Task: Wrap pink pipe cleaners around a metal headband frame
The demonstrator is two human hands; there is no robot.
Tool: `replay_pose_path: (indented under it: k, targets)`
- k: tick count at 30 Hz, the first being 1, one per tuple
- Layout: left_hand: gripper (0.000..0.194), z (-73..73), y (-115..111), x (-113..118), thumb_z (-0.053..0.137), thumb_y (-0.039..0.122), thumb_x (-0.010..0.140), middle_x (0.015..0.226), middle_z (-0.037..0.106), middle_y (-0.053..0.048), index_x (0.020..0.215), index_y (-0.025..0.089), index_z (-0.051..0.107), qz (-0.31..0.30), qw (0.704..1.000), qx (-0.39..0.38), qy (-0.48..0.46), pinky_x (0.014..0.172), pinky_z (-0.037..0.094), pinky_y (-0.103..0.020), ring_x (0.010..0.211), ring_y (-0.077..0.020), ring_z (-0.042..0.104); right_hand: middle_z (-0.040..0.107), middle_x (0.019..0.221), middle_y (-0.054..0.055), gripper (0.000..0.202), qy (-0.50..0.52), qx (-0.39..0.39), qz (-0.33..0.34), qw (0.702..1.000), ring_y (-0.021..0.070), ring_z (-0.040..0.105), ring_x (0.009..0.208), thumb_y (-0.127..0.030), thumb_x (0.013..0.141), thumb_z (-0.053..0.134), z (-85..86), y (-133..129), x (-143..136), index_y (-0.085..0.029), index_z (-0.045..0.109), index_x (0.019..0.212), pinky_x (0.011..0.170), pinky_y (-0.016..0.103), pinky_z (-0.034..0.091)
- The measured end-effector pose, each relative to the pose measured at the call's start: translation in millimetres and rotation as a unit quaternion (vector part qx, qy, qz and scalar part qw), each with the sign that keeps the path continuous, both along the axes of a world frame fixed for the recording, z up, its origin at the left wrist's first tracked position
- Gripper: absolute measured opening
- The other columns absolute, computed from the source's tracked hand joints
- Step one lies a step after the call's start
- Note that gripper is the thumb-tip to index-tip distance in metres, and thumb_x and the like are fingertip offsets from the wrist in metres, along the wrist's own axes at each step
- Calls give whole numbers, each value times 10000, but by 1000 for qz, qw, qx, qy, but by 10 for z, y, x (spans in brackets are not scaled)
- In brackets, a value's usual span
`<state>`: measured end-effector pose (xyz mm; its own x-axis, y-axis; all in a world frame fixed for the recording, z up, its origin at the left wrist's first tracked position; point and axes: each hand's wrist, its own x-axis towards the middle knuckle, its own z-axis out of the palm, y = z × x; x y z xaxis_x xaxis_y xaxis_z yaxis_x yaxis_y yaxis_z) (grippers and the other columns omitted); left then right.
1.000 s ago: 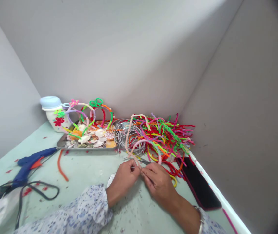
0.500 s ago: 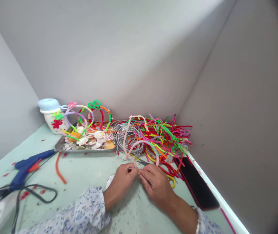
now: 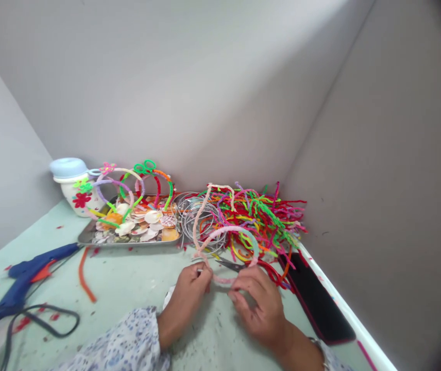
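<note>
My left hand (image 3: 189, 293) is closed in a pinch on a thin headband (image 3: 239, 231) wrapped in pale pink and light blue fuzzy pipe cleaner. From near those fingers a loose pale pink pipe cleaner (image 3: 196, 222) rises and bends over at its top. My right hand (image 3: 261, 309) curls its fingers around the pink right-hand part of the headband, thumb slightly apart below. Dark-bladed scissors (image 3: 230, 265) lie just behind the headband, their handles partly hidden by my right hand.
At the back stands a metal tray (image 3: 128, 243) of seashells with finished colourful headbands (image 3: 168, 188) on it. Coiled wire (image 3: 189, 216) and a heap of pipe cleaners (image 3: 267, 216) lie beside it. A blue glue gun (image 3: 19, 283), white bottle (image 3: 75, 193) and black phone (image 3: 317, 299) flank the workspace.
My hands have moved apart, the right one shifting right and down. More of the headband's lower pink part now shows between them. The view has shifted slightly.
</note>
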<state>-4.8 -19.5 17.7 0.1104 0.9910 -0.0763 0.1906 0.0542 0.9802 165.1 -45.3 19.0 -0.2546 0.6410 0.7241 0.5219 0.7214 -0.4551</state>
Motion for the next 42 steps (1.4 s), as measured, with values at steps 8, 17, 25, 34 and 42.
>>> replay_pose_path:
  k: [8, 17, 25, 34, 42]
  targets:
    - [226, 66, 12, -23, 420, 226, 733, 476, 357, 52, 514, 181, 387, 20, 997, -10, -76, 457, 248, -218, 453, -87, 313, 618, 683, 37, 174, -98, -176, 91, 975, 151, 561, 642, -248, 860, 503, -56, 34, -61, -177, 653, 808, 596, 263, 395]
    - [165, 24, -11, 31, 434, 207, 743, 491, 372, 54, 582, 173, 437, -42, 990, -37, -128, 432, 235, -206, 441, -79, 304, 628, 789, 33, 214, 147, -422, 108, 888, 154, 550, 675, -356, 833, 565, -11, 108, -88, -182, 645, 929, 588, 252, 420]
    - [205, -13, -21, 25, 463, 238, 788, 481, 386, 58, 596, 166, 457, -68, 991, -13, -111, 453, 268, -204, 445, -76, 331, 563, 582, -5, 265, 224, -514, 116, 820, 98, 469, 485, -412, 827, 559, -25, 91, -101, -153, 616, 834, 471, 222, 353]
    - [259, -3, 8, 57, 473, 238, 767, 460, 382, 50, 520, 173, 434, -57, 996, -5, -74, 451, 289, -211, 433, -84, 345, 512, 518, -43, 178, 250, -525, 73, 810, 83, 429, 453, -343, 804, 563, -50, 127, -177, -169, 575, 768, 454, 206, 321]
    - [268, 25, 11, 68, 480, 216, 719, 448, 371, 45, 463, 178, 411, -43, 997, 9, -59, 467, 289, -229, 443, -93, 355, 490, 525, -49, 156, 236, -501, 62, 830, 81, 421, 473, -300, 804, 561, -49, 119, -198, -168, 571, 722, 468, 207, 312]
